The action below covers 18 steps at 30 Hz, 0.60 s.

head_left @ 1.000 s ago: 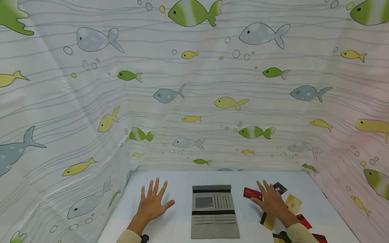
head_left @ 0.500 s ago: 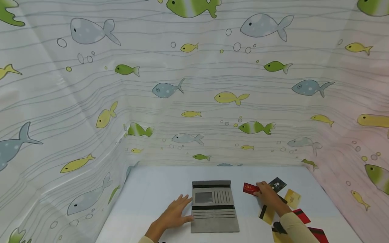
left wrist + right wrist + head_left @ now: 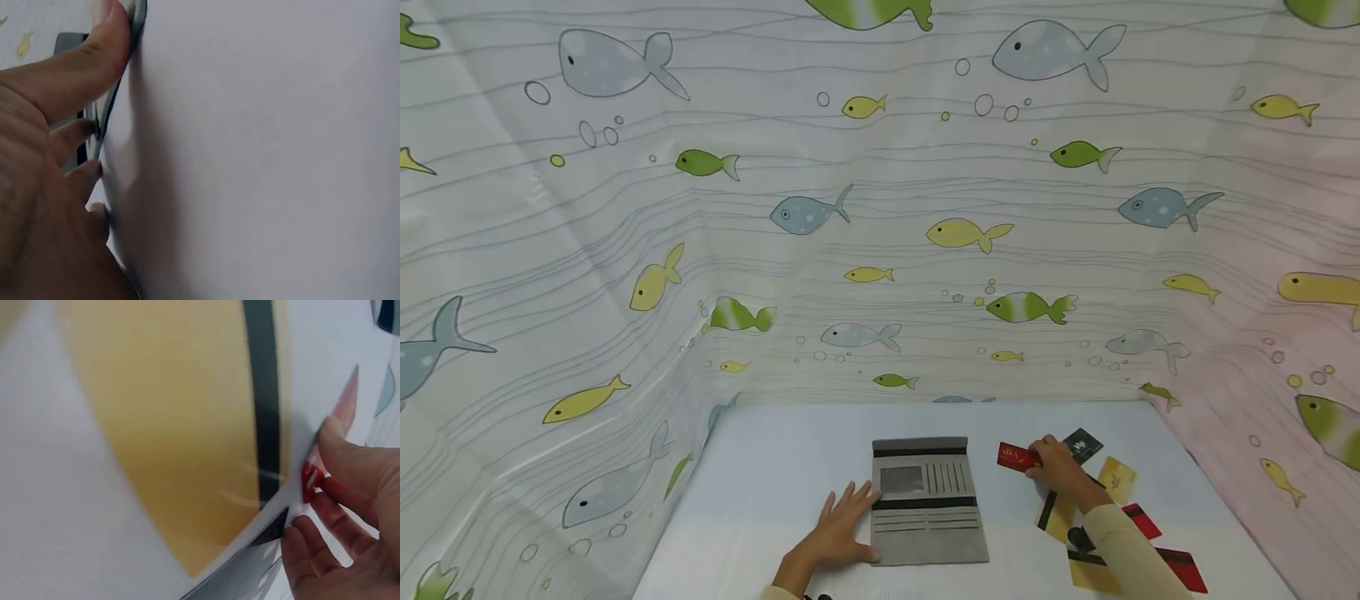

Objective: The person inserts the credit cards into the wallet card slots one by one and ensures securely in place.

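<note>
A grey bifold wallet (image 3: 928, 546) lies unfolded in the middle of the white table, with card slots and a dark window showing. My left hand (image 3: 838, 533) rests along its left edge, fingers spread and fairly straight. In the left wrist view the thumb and fingertips of that hand (image 3: 56, 150) touch the wallet's edge. To the right, my right hand (image 3: 1060, 471) pinches a red VIP card (image 3: 1015, 457) by its right end. The right wrist view shows this red card (image 3: 344, 409) tilted between thumb and fingers, part of it hidden.
Around my right arm lie a black card (image 3: 1082, 446), a gold card (image 3: 1117, 479), a gold card with a dark stripe (image 3: 1056, 518), a red card (image 3: 1142, 521), and others by the sleeve. A fish-patterned sheet (image 3: 925, 333) encloses the table.
My left hand has moved right, from the bare table to the wallet's left edge. My right hand has come down from above the cards and taken hold of the red card.
</note>
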### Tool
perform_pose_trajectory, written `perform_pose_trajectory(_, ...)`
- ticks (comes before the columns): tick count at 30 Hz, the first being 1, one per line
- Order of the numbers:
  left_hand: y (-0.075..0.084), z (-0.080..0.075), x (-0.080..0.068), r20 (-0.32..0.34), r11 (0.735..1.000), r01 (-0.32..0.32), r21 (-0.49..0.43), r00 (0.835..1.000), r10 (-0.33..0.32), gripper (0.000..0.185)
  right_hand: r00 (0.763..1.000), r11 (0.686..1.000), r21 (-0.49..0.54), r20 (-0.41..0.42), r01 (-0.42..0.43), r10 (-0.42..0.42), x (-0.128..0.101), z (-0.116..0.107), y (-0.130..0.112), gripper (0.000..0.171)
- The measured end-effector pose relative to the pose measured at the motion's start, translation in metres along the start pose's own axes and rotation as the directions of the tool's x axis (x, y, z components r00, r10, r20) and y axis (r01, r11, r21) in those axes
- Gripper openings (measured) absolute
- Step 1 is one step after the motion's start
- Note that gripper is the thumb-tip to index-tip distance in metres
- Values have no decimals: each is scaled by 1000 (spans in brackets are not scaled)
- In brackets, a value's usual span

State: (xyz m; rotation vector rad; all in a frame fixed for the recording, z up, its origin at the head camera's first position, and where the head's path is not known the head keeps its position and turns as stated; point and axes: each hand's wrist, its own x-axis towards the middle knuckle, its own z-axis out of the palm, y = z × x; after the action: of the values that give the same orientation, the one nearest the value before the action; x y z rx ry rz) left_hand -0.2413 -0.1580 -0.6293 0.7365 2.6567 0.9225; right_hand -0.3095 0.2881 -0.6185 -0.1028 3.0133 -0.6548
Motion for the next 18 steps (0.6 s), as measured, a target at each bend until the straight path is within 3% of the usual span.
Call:
perform_pose_trajectory(4,-6,2,2,-1,1000,-11,-16,1000,11,105,995,997,43,71,-72,69,8,-7,-1,43)
perform_pose_trajectory(9,-7,5,5,-21,1000,-16,-12,1000,16,107,987,994,59,137,-89,80,20,-15,5,44)
perform_pose_trajectory(14,-4,6,8,-40,1000,-9,-5,999,9,107,980,991,64,171,-117,105,29,-19,9,46)
perform_pose_trajectory(18,-5,6,7,-47,1000,4,-3,999,-4,107,983,989,114,164,-96,76,29,-17,10,49)
